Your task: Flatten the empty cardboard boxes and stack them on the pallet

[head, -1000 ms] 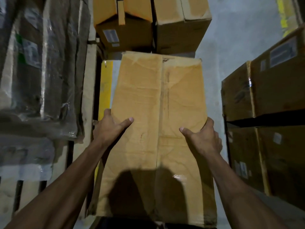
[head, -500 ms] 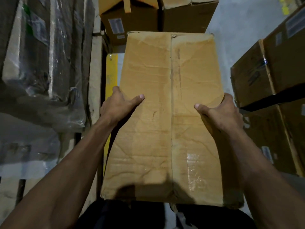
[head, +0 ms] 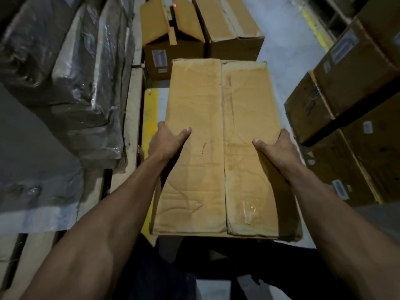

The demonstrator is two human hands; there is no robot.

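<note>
Gripping a creased, flattened cardboard box (head: pixel 218 148) — left hand (head: pixel 166 141), right hand (head: pixel 279 150).

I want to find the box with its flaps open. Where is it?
In the head view, the open box stands on the floor at top centre, beyond the flattened box, with a closed box on its right.

A flattened tan cardboard box (head: pixel 220 148) lies in the middle, held at its side edges by the left hand (head: pixel 167 141) and right hand (head: pixel 276 148). Beyond its far edge two brown cardboard boxes (head: pixel 173 40) stand side by side on the grey concrete floor (head: pixel 285 35). Plastic-wrapped bundles (head: pixel 65 68) sit on a wooden pallet (head: pixel 134 109) to the left; stacked brown cartons (head: pixel 350 100) stand to the right.
</note>
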